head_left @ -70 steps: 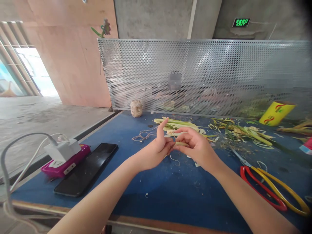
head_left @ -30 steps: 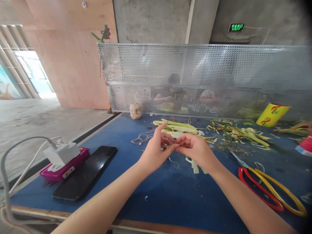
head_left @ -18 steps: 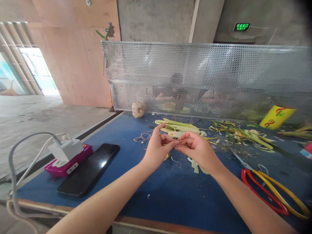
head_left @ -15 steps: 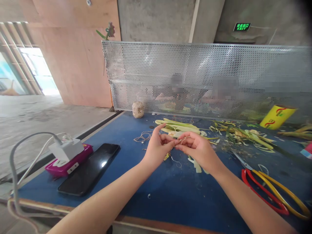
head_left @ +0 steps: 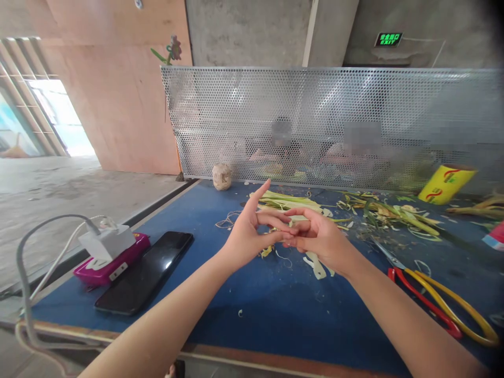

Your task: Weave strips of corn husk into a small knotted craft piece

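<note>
My left hand (head_left: 246,231) and my right hand (head_left: 321,233) meet over the middle of the table, fingertips touching. Both pinch at the same spot, where half a second earlier a thin brownish cord showed; the fingers now mostly hide it. My left index finger points up, away from the pinch. Behind the hands lie pale green plant strips (head_left: 293,201). A loose coil of thin cord (head_left: 226,220) rests left of them. Below the right hand is a pale cut strip (head_left: 316,266).
Scissors with red and yellow handles (head_left: 425,296) lie at right, near plant scraps (head_left: 405,218) and a yellow cylinder (head_left: 447,185). At left are a black phone (head_left: 145,273) and a magenta power strip (head_left: 112,262) with a white charger (head_left: 106,241). A perforated metal screen (head_left: 275,105) stands behind.
My left index finger has risen and straightened. The other fingers have closed in over the cord, which showed between the hands before. The view has shifted slightly.
</note>
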Demonstrator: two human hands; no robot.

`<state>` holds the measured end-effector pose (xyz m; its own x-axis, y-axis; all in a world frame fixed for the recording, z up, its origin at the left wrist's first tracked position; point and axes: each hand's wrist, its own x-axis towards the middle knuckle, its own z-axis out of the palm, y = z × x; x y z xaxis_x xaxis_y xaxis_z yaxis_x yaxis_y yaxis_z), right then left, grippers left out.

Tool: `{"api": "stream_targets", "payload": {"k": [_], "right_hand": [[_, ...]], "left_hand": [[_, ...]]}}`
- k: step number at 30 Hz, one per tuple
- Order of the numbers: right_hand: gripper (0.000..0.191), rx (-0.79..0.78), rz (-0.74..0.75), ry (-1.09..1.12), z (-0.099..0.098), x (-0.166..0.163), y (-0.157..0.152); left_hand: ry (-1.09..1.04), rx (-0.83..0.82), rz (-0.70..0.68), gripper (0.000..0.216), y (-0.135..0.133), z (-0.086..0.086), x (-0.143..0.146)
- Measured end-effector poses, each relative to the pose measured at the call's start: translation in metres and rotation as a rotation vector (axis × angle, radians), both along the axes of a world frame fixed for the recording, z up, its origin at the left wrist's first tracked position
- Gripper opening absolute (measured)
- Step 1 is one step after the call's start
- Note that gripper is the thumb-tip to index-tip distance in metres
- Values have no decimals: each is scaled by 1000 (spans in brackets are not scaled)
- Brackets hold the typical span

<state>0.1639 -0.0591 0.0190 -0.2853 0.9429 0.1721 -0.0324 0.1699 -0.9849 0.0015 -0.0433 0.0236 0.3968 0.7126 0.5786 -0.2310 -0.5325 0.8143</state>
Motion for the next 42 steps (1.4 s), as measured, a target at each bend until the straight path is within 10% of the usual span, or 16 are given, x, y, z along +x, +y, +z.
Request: {"api": "stream_targets", "payload": {"k": [8, 31, 42], "right_hand": [[47, -17, 113, -7, -2, 2, 1], [29, 74, 14, -151, -7, -3, 1], [26, 158, -8, -142, -6, -1, 0]], "left_hand": [[-7, -196, -187, 82, 2, 4, -4], [283, -95, 108, 68, -1, 5, -5], [55, -367, 26, 95, -1, 9, -3]]}}
